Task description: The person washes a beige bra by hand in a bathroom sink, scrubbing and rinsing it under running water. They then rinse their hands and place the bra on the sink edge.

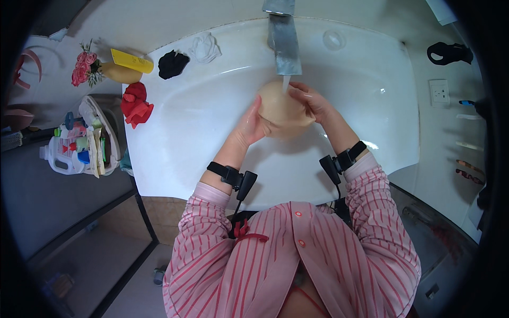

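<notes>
Between hands, beige cloth (seemingly)

Pale wall at 12 o'clock, socket towards 2, tan tiles at 8, grey floor towards 7.

Fabric lies between the hands below the faucet, over the sink, left of which is a basket.

Blackened corners, bent edges, glare on basin
</notes>
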Demonstrator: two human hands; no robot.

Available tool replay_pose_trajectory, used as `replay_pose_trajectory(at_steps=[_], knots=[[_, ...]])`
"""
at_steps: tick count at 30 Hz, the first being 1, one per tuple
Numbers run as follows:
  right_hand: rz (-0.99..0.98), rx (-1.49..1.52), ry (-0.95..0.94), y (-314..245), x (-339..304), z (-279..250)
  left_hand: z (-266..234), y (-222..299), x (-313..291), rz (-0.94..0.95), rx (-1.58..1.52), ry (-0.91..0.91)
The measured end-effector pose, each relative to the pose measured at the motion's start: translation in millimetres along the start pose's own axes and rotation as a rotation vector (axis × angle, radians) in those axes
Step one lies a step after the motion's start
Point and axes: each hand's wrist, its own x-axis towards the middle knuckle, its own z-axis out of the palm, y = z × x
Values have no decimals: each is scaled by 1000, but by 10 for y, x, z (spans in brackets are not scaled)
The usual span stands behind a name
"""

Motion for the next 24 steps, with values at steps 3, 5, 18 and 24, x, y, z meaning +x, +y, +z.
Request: replay_pose_trajectory(at_steps=[3, 5, 18, 24], knots=[[28, -272, 75, -1, -74, 38, -87, 78, 85, 77, -152, 17], [-49, -431, -34, 47, -96, 7, -148, 130, 131, 88, -138, 29], [-81, -335, 52, 275, 102, -237, 27, 94, 243, 302, 339, 202], [-574, -624, 748, 368, 169, 129, -133, -116, 442, 437, 320, 459]])
